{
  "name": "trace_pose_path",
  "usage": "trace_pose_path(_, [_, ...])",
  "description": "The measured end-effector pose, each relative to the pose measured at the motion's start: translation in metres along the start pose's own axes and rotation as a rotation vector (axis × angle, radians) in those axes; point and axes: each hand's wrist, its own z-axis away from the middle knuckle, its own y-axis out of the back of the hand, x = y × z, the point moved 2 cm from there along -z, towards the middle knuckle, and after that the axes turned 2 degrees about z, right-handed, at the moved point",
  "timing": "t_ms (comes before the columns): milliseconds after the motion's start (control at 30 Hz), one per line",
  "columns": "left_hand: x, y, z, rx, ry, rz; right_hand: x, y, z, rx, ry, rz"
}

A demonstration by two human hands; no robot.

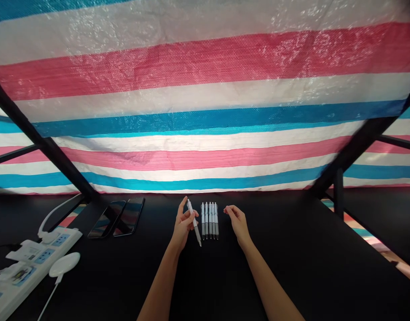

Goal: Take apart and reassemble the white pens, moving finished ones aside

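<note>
My left hand (184,226) pinches a white retractable pen (194,221) between thumb and fingers, its long axis tilted, tip pointing down and rightward toward me. My right hand (238,223), half-open, holds nothing, near a row of five matching pens (209,220) lying parallel on the black table (291,272). Behind: striped tarpaulin (205,147). Far left: two smartphones (118,218), power strip (34,267).

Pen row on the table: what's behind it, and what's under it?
Behind the row of white retractable pens is the black tabletop, then a striped woven plastic tarp hanging beyond. The tabletop directly beneath the pens is covered by them, so it cannot be seen.
</note>
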Motion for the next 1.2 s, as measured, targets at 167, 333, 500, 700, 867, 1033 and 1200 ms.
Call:
trace_pose_path(167, [-0.0029, 0.0018, -0.0012, -0.035, 0.015, -0.002, 0.0019, -0.0011, -0.0011, -0.014, -0.012, -0.008])
trace_pose_path(333, [-0.0015, 0.0001, -0.0004, -0.052, 0.027, -0.024, 0.0032, -0.0017, -0.001, -0.018, -0.025, -0.041])
trace_pose_path(500, [0.0018, -0.0039, 0.0019, -0.046, 0.04, -0.023, 0.0009, -0.0014, -0.0002, -0.024, -0.036, -0.051])
trace_pose_path(700, [0.0031, -0.0039, 0.0031, -0.03, 0.036, -0.016, 0.0008, -0.0013, -0.0005, -0.033, -0.04, -0.05])
trace_pose_path(867, [0.0021, -0.0024, 0.0019, -0.04, 0.027, -0.017, 0.0049, -0.0017, -0.0012, -0.03, -0.06, -0.066])
trace_pose_path(1033, [0.0015, -0.0025, 0.0009, -0.055, 0.027, -0.011, 0.0042, -0.0018, -0.0006, -0.031, -0.074, -0.077])
trace_pose_path(1200, [0.0026, -0.0033, 0.0023, -0.048, 0.021, -0.023, 0.0014, -0.0022, -0.0002, -0.025, -0.084, -0.09])
